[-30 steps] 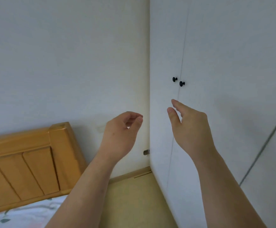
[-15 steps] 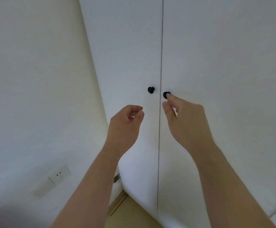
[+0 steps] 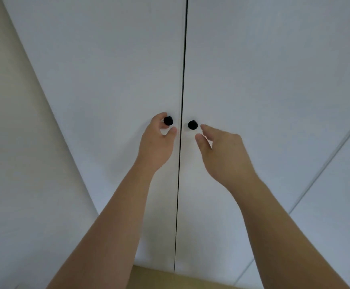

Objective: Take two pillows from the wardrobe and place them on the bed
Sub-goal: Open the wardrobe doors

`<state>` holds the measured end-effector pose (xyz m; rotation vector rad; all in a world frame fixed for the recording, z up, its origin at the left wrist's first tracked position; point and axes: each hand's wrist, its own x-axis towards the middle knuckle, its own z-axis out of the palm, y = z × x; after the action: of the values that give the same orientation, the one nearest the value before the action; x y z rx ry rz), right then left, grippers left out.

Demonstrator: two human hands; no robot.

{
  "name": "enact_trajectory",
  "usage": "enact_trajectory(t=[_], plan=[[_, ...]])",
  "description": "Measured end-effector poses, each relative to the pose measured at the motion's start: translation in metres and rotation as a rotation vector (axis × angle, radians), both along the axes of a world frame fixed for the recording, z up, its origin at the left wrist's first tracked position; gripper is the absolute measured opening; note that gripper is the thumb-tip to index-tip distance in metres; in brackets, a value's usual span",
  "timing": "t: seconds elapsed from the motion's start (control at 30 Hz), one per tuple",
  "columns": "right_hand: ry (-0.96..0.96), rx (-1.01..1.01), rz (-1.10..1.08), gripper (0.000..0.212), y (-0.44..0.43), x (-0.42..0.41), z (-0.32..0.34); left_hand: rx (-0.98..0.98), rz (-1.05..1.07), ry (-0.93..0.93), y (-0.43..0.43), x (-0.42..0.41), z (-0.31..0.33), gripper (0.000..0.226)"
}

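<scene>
The wardrobe point(image 3: 274, 80) fills the view ahead of me, its two white doors shut and meeting at a thin dark seam down the middle; the left door point(image 3: 117, 69) carries a small black left knob point(image 3: 168, 120) just beside the seam, and the right door point(image 3: 263, 59) a matching right knob point(image 3: 192, 125) just across it. My left grip point(image 3: 157, 140) is on the left knob; the forefinger point(image 3: 159, 117) hooks over and behind it from the left, while the thumb point(image 3: 173, 130) sits just beneath, a sliver of white door showing between thumb and knob. My right grip point(image 3: 222, 153) is loose and holds nothing; its forefinger point(image 3: 208, 129) points at the right knob from the right, just short of touching, with the thumb point(image 3: 200, 139) below. A pale wall point(image 3: 13, 163) runs along the left; a strip of yellowish floor point(image 3: 159, 276) shows near, between my forearms.
</scene>
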<state>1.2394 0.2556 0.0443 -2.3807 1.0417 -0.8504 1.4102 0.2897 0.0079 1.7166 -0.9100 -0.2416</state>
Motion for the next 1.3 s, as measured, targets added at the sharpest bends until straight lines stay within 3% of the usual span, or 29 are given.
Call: enact_trajectory(t=[0.1, 0.3, 0.47, 0.5, 0.6, 0.73, 0.8, 1.13, 1.3], plan=[[0.062, -0.005, -0.029, 0.043, 0.008, -0.005, 0.003, -0.035, -0.008, 0.022, -0.001, 0.002, 0.002, 0.027], [0.056, 0.018, -0.007, 0.042, 0.022, -0.009, 0.003, -0.071, 0.005, 0.1, 0.018, -0.009, 0.007, 0.046], [0.028, 0.026, 0.09, 0.021, 0.032, 0.003, -0.003, -0.122, 0.057, 0.087, 0.061, -0.018, 0.002, 0.046], [0.031, 0.045, 0.115, 0.021, 0.033, 0.008, -0.005, -0.134, 0.068, 0.084, 0.072, -0.021, 0.001, 0.043], [0.015, 0.131, 0.243, 0.049, 0.043, 0.022, -0.005, -0.18, 0.108, 0.072, 0.104, -0.029, -0.001, 0.038], [-0.148, 0.322, 0.474, 0.03, 0.071, 0.035, -0.011, -0.192, 0.192, 0.056, 0.14, -0.034, 0.001, 0.03], [-0.187, 0.325, 0.51, 0.027, 0.083, 0.036, -0.017, -0.189, 0.253, 0.034, 0.157, -0.035, 0.001, 0.028], [-0.143, 0.341, 0.76, 0.028, 0.146, 0.074, -0.013, -0.288, 0.437, 0.138, 0.251, -0.017, 0.0, 0.038], [-0.113, 0.301, 0.876, 0.04, 0.182, 0.111, -0.014, -0.432, 0.507, 0.31, 0.296, -0.004, 0.001, 0.031]])
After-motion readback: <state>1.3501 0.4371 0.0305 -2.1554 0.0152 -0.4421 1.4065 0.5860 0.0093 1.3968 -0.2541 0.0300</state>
